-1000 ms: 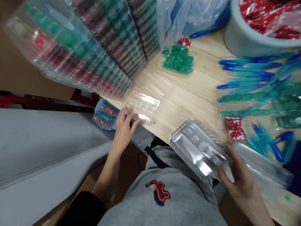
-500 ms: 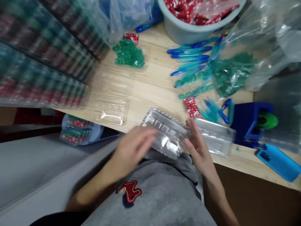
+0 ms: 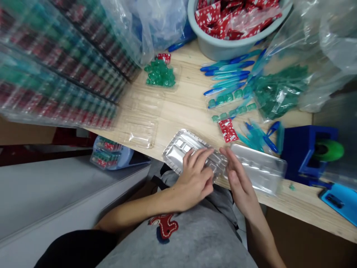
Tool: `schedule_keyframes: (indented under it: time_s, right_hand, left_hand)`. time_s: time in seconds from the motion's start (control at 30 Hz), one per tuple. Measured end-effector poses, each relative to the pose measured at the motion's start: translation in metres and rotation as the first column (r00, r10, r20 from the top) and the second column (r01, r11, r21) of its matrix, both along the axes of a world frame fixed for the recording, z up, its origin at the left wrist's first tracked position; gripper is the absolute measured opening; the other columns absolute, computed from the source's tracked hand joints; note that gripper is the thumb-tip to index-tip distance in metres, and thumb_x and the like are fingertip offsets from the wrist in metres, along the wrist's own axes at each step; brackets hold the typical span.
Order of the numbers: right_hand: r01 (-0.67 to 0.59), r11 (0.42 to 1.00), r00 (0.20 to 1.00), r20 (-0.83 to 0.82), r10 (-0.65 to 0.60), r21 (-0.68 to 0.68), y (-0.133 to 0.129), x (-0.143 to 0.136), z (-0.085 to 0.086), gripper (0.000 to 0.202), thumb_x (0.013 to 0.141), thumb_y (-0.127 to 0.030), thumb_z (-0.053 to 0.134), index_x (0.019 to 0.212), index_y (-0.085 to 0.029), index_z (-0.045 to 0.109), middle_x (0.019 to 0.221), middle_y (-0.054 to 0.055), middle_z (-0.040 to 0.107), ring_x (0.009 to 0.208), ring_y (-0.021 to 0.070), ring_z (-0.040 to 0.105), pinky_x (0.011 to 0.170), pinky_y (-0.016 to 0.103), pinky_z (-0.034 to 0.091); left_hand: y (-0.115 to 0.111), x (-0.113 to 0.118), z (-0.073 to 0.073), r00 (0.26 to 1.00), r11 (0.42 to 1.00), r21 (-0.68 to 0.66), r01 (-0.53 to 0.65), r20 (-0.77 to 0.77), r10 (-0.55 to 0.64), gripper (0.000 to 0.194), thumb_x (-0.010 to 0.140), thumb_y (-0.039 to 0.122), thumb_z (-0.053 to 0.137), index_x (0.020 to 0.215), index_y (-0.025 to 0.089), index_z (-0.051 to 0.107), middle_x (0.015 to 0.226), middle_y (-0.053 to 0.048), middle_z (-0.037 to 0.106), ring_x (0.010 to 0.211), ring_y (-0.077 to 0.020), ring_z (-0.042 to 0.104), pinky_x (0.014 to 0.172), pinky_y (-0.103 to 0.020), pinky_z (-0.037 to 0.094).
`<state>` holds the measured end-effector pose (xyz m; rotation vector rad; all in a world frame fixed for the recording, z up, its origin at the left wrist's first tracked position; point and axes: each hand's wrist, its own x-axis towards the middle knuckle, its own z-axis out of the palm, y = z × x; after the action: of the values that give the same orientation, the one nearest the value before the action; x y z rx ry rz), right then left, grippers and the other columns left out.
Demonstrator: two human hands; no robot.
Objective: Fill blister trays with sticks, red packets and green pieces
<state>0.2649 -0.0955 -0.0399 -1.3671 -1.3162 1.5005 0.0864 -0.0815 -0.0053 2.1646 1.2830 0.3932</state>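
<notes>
A stack of clear plastic blister trays (image 3: 177,152) with ribbed edges lies at the table's front edge, tilted toward me. My left hand (image 3: 196,178) rests over its right part, fingers spread and bent on the plastic; what lies beneath the palm is hidden. My right hand (image 3: 241,182) stands upright at the right end of the stack, fingers straight and close together, thumb apart. Just beyond that hand lies another clear tray (image 3: 258,169). A red patterned packet (image 3: 228,130) sits above the trays, beside several blue pens (image 3: 260,137).
At the back stands a grey basin (image 3: 223,48) of red packets. Green pieces (image 3: 160,74) fill a small tray, and more lie in a plastic bag (image 3: 279,91). Filled packs (image 3: 55,85) are stacked left. A blue tape dispenser (image 3: 297,149) and phone (image 3: 340,203) are on the right.
My left hand has moved right, from the stack's left side onto its right part. My right hand stays at the stack's right end. The view has shifted slightly.
</notes>
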Motion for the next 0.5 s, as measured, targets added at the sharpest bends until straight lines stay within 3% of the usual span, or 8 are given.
schedule_keyframes:
  time_s: [0.13,0.2,0.27,0.33,0.4,0.5]
  right_hand:
    - [-0.09,0.994,0.992,0.092,0.084,0.068,0.01,0.007,0.013,0.044,0.097,-0.054,0.04,0.135,-0.038,0.054,0.144,-0.001,0.055,0.136,0.0245,0.048,0.115,0.047,0.037]
    - [-0.138,0.989,0.983,0.129,0.129,0.061,0.016,0.012,0.016,0.043,0.097,-0.054,0.039,0.13,-0.036,0.059,0.138,-0.001,0.06,0.13,0.0249,0.054,0.11,0.045,0.043]
    - [-0.16,0.987,0.967,0.205,0.151,0.026,0.02,0.016,0.018,0.038,0.097,-0.049,0.043,0.125,-0.035,0.064,0.133,-0.001,0.064,0.125,0.0247,0.058,0.106,0.043,0.048]
    - [-0.183,0.983,0.945,0.275,0.175,0.003,0.023,0.018,0.019,0.035,0.096,-0.046,0.046,0.12,-0.032,0.066,0.129,0.001,0.067,0.122,0.025,0.061,0.104,0.043,0.05]
    - [-0.219,0.976,0.924,0.315,0.215,-0.023,0.024,0.016,0.02,0.035,0.095,-0.046,0.048,0.119,-0.029,0.067,0.126,0.003,0.068,0.118,0.0254,0.064,0.102,0.043,0.052]
    - [-0.291,0.953,0.892,0.336,0.303,-0.088,0.024,0.006,0.02,0.037,0.094,-0.046,0.051,0.122,-0.026,0.064,0.125,0.006,0.069,0.116,0.0257,0.065,0.096,0.042,0.055]
  left_hand:
    - [-0.002,-0.026,0.039,0.968,0.975,-0.208,0.081,0.25,-0.027,0.017,0.089,0.013,0.045,0.087,0.023,0.058,0.149,-0.008,0.044,0.141,-0.0216,0.037,0.112,-0.046,0.041]
    - [-0.001,-0.047,0.057,0.915,0.952,-0.307,0.021,0.39,0.105,0.019,0.092,0.014,0.044,0.087,0.025,0.058,0.151,-0.002,0.043,0.14,-0.0199,0.04,0.11,-0.044,0.045]
    - [0.006,-0.069,0.064,0.781,0.909,-0.396,-0.134,0.522,0.342,0.02,0.093,0.02,0.045,0.079,0.026,0.058,0.144,0.002,0.052,0.135,-0.0211,0.048,0.107,-0.046,0.049]
    - [0.023,-0.092,0.059,0.577,0.806,-0.516,-0.289,0.578,0.577,0.025,0.09,0.028,0.05,0.065,0.024,0.052,0.126,0.002,0.066,0.125,-0.024,0.058,0.101,-0.05,0.053]
    - [0.049,-0.112,0.043,0.393,0.674,-0.642,-0.367,0.55,0.737,0.028,0.083,0.031,0.058,0.059,0.022,0.048,0.108,-0.001,0.073,0.11,-0.0258,0.066,0.092,-0.049,0.058]
    - [0.093,-0.132,0.01,0.245,0.509,-0.775,-0.375,0.446,0.861,0.019,0.081,0.023,0.058,0.064,0.019,0.051,0.096,-0.006,0.074,0.088,-0.0205,0.071,0.078,-0.036,0.061]
